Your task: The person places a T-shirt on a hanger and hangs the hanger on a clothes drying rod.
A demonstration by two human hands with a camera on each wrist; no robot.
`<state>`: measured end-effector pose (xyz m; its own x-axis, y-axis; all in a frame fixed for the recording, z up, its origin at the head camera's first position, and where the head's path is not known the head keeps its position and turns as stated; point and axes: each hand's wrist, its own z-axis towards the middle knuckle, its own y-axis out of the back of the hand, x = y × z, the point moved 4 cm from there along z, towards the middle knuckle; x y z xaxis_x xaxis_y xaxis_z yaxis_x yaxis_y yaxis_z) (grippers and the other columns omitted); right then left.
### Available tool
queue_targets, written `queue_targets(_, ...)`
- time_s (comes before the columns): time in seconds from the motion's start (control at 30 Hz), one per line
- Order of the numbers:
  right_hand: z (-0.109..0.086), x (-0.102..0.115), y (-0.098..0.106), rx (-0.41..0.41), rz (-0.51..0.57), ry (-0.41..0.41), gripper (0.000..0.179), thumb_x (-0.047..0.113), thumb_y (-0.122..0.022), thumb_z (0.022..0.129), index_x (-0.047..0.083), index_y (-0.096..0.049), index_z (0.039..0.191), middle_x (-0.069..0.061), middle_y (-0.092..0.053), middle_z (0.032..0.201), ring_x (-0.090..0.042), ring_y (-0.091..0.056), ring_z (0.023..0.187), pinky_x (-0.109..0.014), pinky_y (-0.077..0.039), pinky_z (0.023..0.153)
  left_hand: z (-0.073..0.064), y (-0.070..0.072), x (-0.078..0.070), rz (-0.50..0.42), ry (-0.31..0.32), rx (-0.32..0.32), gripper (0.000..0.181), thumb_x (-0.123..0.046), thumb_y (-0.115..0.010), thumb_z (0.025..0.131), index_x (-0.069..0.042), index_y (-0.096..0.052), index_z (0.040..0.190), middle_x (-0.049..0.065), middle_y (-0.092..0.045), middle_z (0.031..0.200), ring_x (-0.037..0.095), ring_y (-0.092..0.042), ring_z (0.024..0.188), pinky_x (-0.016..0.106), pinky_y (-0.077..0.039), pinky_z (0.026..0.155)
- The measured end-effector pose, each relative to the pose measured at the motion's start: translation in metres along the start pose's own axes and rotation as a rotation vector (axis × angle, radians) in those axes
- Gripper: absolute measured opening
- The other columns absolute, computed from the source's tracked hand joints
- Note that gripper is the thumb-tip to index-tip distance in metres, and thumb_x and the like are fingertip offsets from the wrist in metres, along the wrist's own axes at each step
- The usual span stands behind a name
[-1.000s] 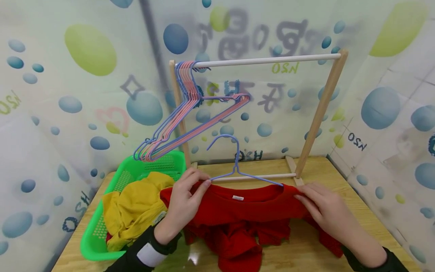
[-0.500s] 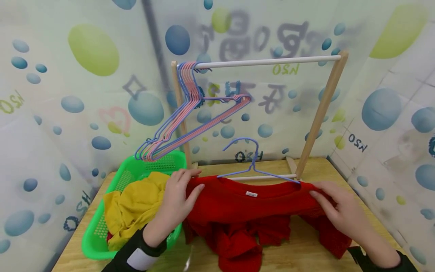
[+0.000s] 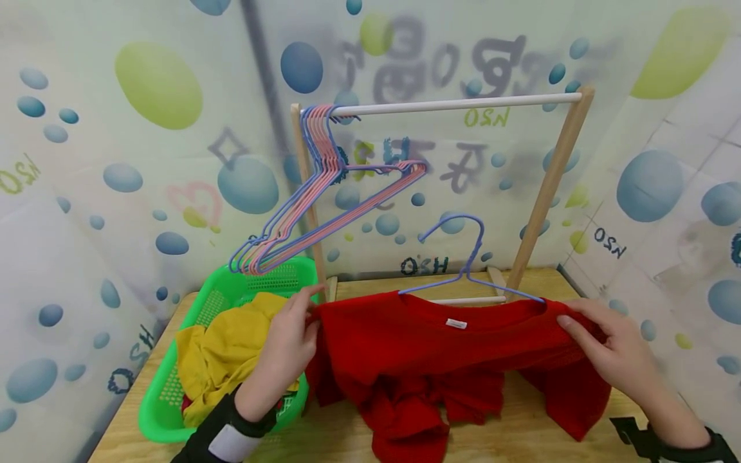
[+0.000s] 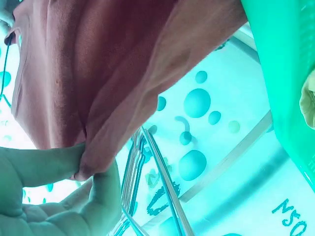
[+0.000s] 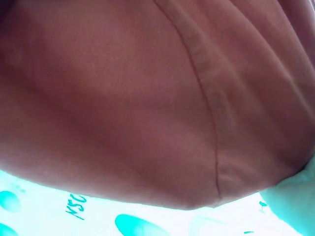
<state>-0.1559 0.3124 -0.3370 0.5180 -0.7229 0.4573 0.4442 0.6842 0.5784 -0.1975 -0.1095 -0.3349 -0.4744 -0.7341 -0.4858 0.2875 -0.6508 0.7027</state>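
A red long-sleeved top [image 3: 405,347] is spread between my two hands, its neckline up and a small white label at the collar. A blue wire hanger [image 3: 467,269] sits inside the neck, its hook and sloping arms showing above; the rest is hidden in the cloth. In the left wrist view, my left hand [image 4: 54,191] pinches an edge of the top between thumb and finger. At the other shoulder, my right hand [image 3: 619,350] grips the cloth with the thumb in front. The lower part of the top hangs bunched over the table.
A wooden rack with a white rail [image 3: 463,102] stands behind, several pink and blue hangers [image 3: 324,167] hung at its left end. A green basket [image 3: 152,411] holding yellow clothing [image 3: 231,350] stands left on the wooden table [image 3: 521,444]. Patterned sheets enclose the back and sides.
The hanger and the top's collar have shifted right and slightly up. My right hand has moved right with its shoulder, and my left hand has slid outward to the left along the cloth.
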Motion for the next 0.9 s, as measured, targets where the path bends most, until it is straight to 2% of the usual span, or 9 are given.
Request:
queue_targets(0.1, 0.001, -0.002, 0.004, -0.009, -0.001, -0.007, 0.021, -0.009, -0.065, 0.081, 0.005, -0.067, 0.096, 0.031, -0.055, 0.094, 0.013, -0.049, 0.082, -0.001, -0.035, 0.076, 0.0, -0.001, -0.001, 0.025, 0.01, 0.022, 0.054, 0.012, -0.066, 0.078, -0.008, -0.053, 0.126, 0.01, -0.062, 0.091, 0.021, -0.062, 0.082, 0.033, -0.053, 0.068)
queue_targets(0.2, 0.001, -0.004, 0.005, -0.015, -0.005, -0.012, 0.021, -0.008, -0.065, 0.081, 0.006, -0.067, 0.095, 0.032, -0.055, 0.093, 0.013, -0.048, 0.08, -0.002, -0.036, 0.074, -0.001, -0.003, -0.001, 0.053, 0.025, 0.067, 0.051, 0.01, -0.068, 0.078, -0.008, -0.053, 0.124, 0.011, -0.063, 0.092, 0.021, -0.061, 0.081, 0.033, -0.053, 0.068)
queue_targets(0.3, 0.0, -0.005, 0.006, -0.005, -0.012, -0.024, 0.021, -0.007, -0.066, 0.08, 0.007, -0.068, 0.096, 0.033, -0.056, 0.094, 0.014, -0.049, 0.082, -0.002, -0.035, 0.074, -0.002, -0.004, -0.002, 0.051, 0.035, 0.091, 0.049, 0.009, -0.068, 0.079, -0.006, -0.053, 0.124, 0.013, -0.064, 0.099, 0.023, -0.063, 0.084, 0.036, -0.054, 0.071)
queue_targets(0.4, -0.003, -0.005, 0.008, 0.035, -0.01, -0.043, 0.022, -0.005, -0.067, 0.081, 0.009, -0.069, 0.098, 0.031, -0.057, 0.094, 0.014, -0.049, 0.083, -0.002, -0.036, 0.074, -0.003, -0.002, -0.004, 0.045, 0.034, 0.085, 0.05, 0.007, -0.068, 0.08, -0.005, -0.051, 0.126, 0.016, -0.063, 0.109, 0.027, -0.064, 0.092, 0.039, -0.055, 0.077)
queue_targets(0.5, -0.006, -0.004, 0.011, 0.077, -0.022, -0.072, 0.022, -0.002, -0.067, 0.083, 0.012, -0.068, 0.099, 0.031, -0.058, 0.093, 0.013, -0.05, 0.08, -0.002, -0.037, 0.071, -0.006, 0.001, -0.01, 0.078, 0.04, 0.079, 0.054, 0.0, -0.07, 0.082, -0.004, -0.047, 0.131, 0.018, -0.061, 0.113, 0.029, -0.064, 0.097, 0.041, -0.054, 0.079)
queue_targets(0.63, -0.01, -0.006, 0.019, 0.073, -0.092, -0.111, 0.016, 0.004, -0.069, 0.084, 0.011, -0.068, 0.099, 0.036, -0.052, 0.092, 0.017, -0.047, 0.077, -0.001, -0.036, 0.066, -0.015, 0.007, -0.023, 0.139, 0.035, 0.019, 0.058, -0.008, -0.07, 0.084, -0.004, -0.044, 0.135, 0.017, -0.059, 0.107, 0.028, -0.062, 0.091, 0.038, -0.054, 0.075)
queue_targets(0.77, -0.012, -0.008, 0.025, 0.028, -0.137, -0.151, 0.018, 0.008, -0.069, 0.085, 0.006, -0.067, 0.103, 0.044, -0.043, 0.095, 0.024, -0.041, 0.079, 0.002, -0.033, 0.068, -0.025, 0.009, -0.038, 0.154, -0.044, -0.098, 0.053, -0.009, -0.072, 0.082, -0.001, -0.05, 0.129, 0.014, -0.058, 0.099, 0.025, -0.06, 0.086, 0.036, -0.053, 0.072)
queue_targets(0.83, -0.012, -0.008, 0.028, -0.002, -0.155, -0.158, 0.019, 0.009, -0.068, 0.086, 0.005, -0.067, 0.104, 0.044, -0.042, 0.097, 0.027, -0.039, 0.083, 0.004, -0.03, 0.073, -0.03, 0.006, -0.043, 0.136, -0.075, -0.124, 0.047, -0.009, -0.073, 0.082, -0.001, -0.055, 0.124, 0.011, -0.058, 0.096, 0.022, -0.06, 0.085, 0.034, -0.053, 0.072)
queue_targets(0.9, -0.012, -0.007, 0.029, -0.028, -0.178, -0.163, 0.019, 0.009, -0.068, 0.086, 0.004, -0.067, 0.105, 0.03, -0.058, 0.097, 0.029, -0.036, 0.085, 0.007, -0.026, 0.077, -0.034, 0.0, -0.045, 0.104, -0.081, -0.121, 0.039, -0.01, -0.073, 0.082, -0.002, -0.059, 0.118, 0.008, -0.058, 0.095, 0.019, -0.06, 0.085, 0.032, -0.053, 0.073)
